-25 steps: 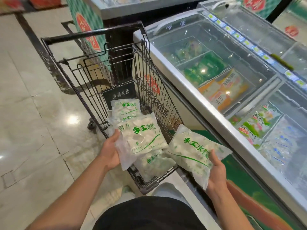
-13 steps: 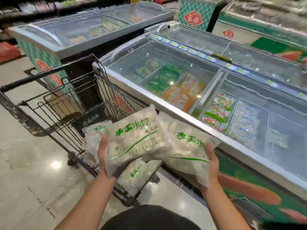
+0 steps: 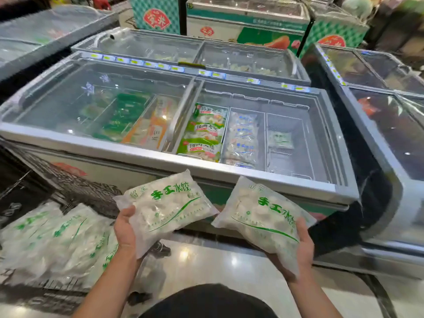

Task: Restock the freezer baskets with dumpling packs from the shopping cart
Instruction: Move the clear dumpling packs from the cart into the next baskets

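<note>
My left hand [image 3: 125, 228] grips a clear dumpling pack with green lettering [image 3: 167, 207] by its left end. My right hand [image 3: 304, 244] holds a second, identical dumpling pack [image 3: 263, 221] from below at its right end. Both packs hang in front of the chest freezer's near rim [image 3: 160, 157]. Its right basket [image 3: 289, 143] holds a single small pack [image 3: 280, 139]. The basket beside it is filled with blue-lettered packs [image 3: 243, 138]. More dumpling packs [image 3: 52, 239] lie blurred in the shopping cart [image 3: 75, 191] at the lower left.
Green-labelled bags [image 3: 204, 131] fill the basket left of the blue ones. A glass lid [image 3: 103, 97] covers the freezer's left half, with green and orange packs under it. Other chest freezers [image 3: 385, 106] stand behind and to the right. Shiny floor tiles [image 3: 206, 258] lie below.
I have turned from the cart to face the freezer. Both packs have come away from the cart and moved apart, and the cart has slid to the lower left of view.
</note>
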